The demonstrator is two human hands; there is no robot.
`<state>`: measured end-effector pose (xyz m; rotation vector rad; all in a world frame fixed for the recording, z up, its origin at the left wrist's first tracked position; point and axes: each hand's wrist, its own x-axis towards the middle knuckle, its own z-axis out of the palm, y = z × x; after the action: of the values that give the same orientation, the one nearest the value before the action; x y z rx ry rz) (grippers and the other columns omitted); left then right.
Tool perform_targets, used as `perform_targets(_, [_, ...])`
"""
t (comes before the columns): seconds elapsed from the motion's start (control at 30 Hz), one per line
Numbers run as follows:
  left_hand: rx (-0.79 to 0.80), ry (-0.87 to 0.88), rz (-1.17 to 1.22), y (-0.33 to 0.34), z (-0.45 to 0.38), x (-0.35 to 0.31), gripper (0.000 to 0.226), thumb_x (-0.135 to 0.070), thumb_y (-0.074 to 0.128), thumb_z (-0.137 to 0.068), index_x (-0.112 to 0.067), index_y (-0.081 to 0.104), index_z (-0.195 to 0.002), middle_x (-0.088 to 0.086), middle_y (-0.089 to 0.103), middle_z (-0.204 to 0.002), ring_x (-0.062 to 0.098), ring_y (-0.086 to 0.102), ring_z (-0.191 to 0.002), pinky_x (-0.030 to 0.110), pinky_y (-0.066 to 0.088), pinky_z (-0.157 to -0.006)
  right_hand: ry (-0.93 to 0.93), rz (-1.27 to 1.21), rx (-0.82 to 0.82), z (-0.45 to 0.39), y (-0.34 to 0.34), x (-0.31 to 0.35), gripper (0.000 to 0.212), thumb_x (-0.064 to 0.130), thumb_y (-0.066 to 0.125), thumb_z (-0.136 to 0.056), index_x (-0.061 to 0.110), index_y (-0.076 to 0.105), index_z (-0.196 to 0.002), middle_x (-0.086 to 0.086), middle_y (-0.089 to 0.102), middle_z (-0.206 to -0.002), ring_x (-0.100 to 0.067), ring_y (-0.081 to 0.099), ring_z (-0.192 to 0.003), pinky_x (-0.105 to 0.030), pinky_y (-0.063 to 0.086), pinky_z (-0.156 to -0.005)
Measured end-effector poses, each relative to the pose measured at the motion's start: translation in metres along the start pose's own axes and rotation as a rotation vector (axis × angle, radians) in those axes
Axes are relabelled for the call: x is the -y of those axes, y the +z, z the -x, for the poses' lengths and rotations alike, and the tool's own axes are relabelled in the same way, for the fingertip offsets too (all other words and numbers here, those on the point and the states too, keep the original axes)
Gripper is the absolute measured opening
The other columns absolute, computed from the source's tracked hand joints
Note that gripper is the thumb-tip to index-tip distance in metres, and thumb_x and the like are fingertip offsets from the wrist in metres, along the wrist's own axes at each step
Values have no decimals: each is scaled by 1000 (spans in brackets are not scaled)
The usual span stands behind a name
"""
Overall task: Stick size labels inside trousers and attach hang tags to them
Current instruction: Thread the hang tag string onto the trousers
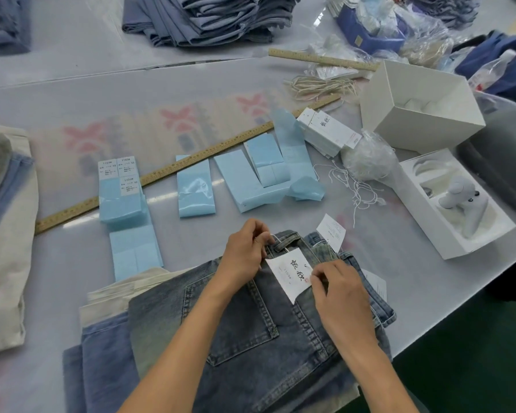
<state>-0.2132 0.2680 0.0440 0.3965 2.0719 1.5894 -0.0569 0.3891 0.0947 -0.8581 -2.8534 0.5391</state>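
A folded pair of washed blue jeans (251,329) lies at the table's near edge, back pocket up. A white hang tag (289,272) with black calligraphy rests on the waistband beside a belt loop (286,241). My left hand (246,251) pinches the tag's white string at the belt loop. My right hand (337,286) pinches the tag's lower right edge. Another white tag (331,231) lies just beyond the waistband. Blue backing sheets carrying white size labels (118,174) sit to the far left of the hands.
Several blue backing strips (195,186) and a long wooden ruler (167,171) lie mid-table. A stack of hang tags (325,132), loose strings (355,186), white boxes (420,105) and a white controller (465,204) stand on the right. Folded trousers (3,234) pile at left and far back.
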Motion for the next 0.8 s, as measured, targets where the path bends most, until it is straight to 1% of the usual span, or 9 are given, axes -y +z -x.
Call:
perform_targets(0.1, [-25,17,13,1,-1,0,23,-5,61,-99,-23,61,-84,-3,72,-77,3,56,-55,17,49,-50,-18,31,35,1,0,1,8,19,61,-100,15,68,-102,2,61,-100,-14,49,-93,-25,41,-81])
perform_targets(0.17, [-37,30,6,2,-1,0,26,-4,69,-93,-26,66,-80,-6,69,-72,2,57,-54,15,48,-53,-56,33,62,2,-4,-2,11,19,62,-100,15,68,-107,2,61,-103,-13,49,-94,-24,39,-81])
perform_targets(0.3, [-53,33,9,5,2,5,26,-4,74,-89,-29,71,-81,-12,72,-78,1,62,-62,19,52,-63,-78,32,93,9,-11,-10,13,11,69,-94,13,74,-106,4,64,-102,-13,56,-92,-23,45,-80])
perform_targets(0.37, [-70,17,57,5,4,9,25,-4,73,-90,-28,73,-83,-10,73,-78,3,63,-63,18,52,-62,-65,16,65,15,-9,-10,15,9,71,-93,12,76,-106,3,66,-102,-14,59,-91,-23,49,-81])
perform_targets(0.43, [-69,5,82,3,6,12,26,-3,72,-91,-29,73,-85,-9,73,-79,3,63,-63,16,50,-62,-60,21,19,21,-4,-9,17,9,72,-91,12,76,-108,1,68,-103,-15,62,-92,-28,55,-81])
perform_targets(0.53, [-63,-8,94,2,6,13,28,1,68,-92,-26,74,-89,-8,74,-86,5,64,-70,24,53,-70,-65,8,-50,24,2,-11,20,9,74,-89,13,75,-109,0,70,-102,-17,63,-92,-34,59,-79])
perform_targets(0.6, [-67,-24,131,1,7,13,25,1,69,-91,-23,75,-90,-3,76,-87,10,66,-73,30,57,-74,-55,-35,-100,24,5,-11,20,10,71,-90,13,74,-110,1,70,-102,-14,62,-92,-31,58,-78])
perform_targets(0.73, [-84,-35,231,-3,8,17,11,-4,73,-92,-15,76,-95,4,78,-87,22,73,-79,37,56,-71,-19,-125,-162,21,6,-6,18,13,63,-95,14,73,-110,6,65,-102,-10,57,-94,-29,53,-78])
perform_targets(0.8, [-96,-13,225,-5,9,17,5,-9,73,-92,-12,76,-95,4,79,-88,26,75,-82,42,58,-74,-12,-145,-167,19,4,-4,16,11,63,-96,13,72,-109,7,64,-101,-12,56,-94,-30,53,-77])
